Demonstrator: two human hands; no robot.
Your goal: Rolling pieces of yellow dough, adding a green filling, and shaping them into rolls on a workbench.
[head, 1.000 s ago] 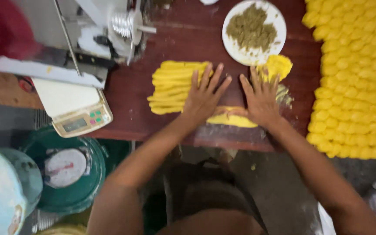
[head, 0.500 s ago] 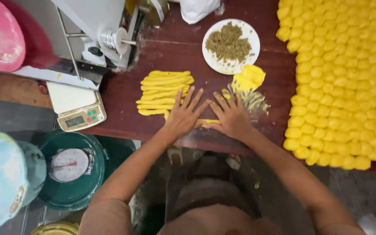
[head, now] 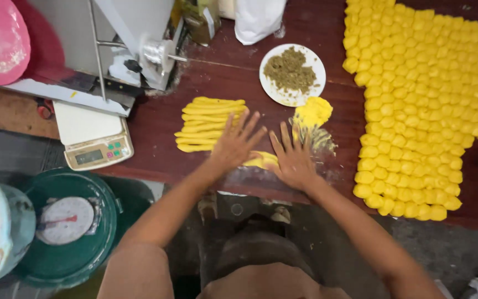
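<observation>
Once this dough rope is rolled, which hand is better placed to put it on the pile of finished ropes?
Probably the left hand. It lies right beside the pile of ropes, while the right hand sits further off, nearer the dough lump. Both press flat on the dough rope.

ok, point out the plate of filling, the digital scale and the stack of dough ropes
white plate [head: 314,62], head view, bare right rim.
digital scale [head: 87,124], head view, middle of its white platform.
stack of dough ropes [head: 208,119], head view, middle of the yellow pile.

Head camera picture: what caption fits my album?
Both hands, left hand and right hand, flat on yellow dough on table.
</observation>
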